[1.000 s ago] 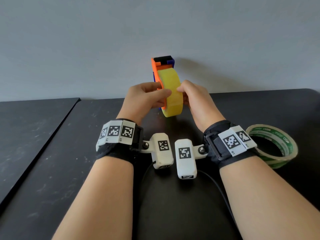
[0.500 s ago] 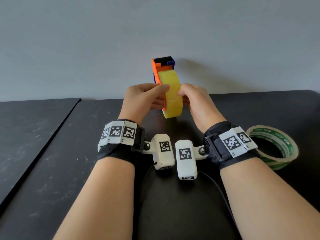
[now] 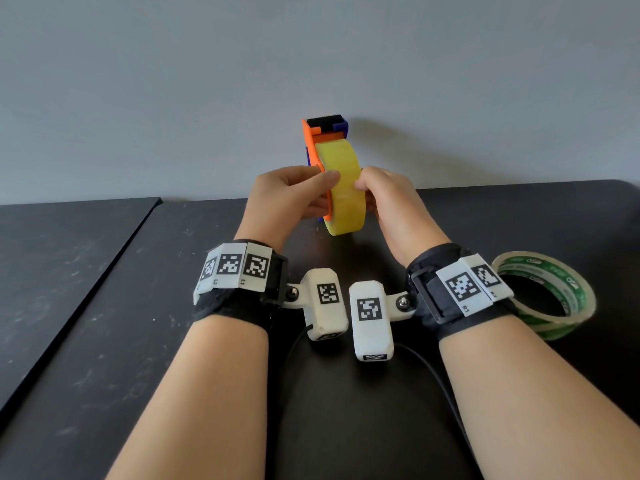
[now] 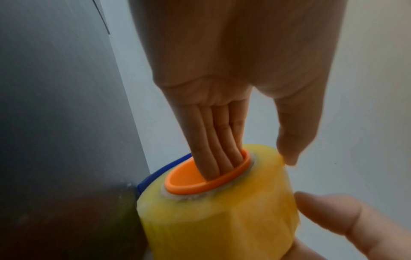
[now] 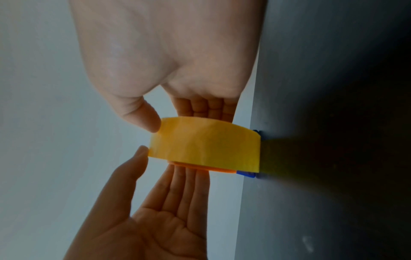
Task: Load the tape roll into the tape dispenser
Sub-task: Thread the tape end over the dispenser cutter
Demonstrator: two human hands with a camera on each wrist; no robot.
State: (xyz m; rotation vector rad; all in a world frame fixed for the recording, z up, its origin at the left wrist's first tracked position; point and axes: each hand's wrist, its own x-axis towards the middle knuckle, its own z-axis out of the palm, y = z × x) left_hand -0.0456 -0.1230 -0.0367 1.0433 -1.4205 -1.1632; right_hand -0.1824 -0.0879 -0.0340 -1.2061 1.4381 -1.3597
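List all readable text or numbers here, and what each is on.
"R1": on the right wristband's marker tag.
Small labels on the left wristband's marker tags: too small to read.
White print on the green tape roll: too blurred to read.
No text visible on the yellow tape roll or the dispenser.

I've got a yellow tape roll [image 3: 344, 192], an orange-blue dispenser [image 3: 311, 143] with black top, a green-printed roll [image 3: 571, 299], black speckled table [image 3: 104, 323].
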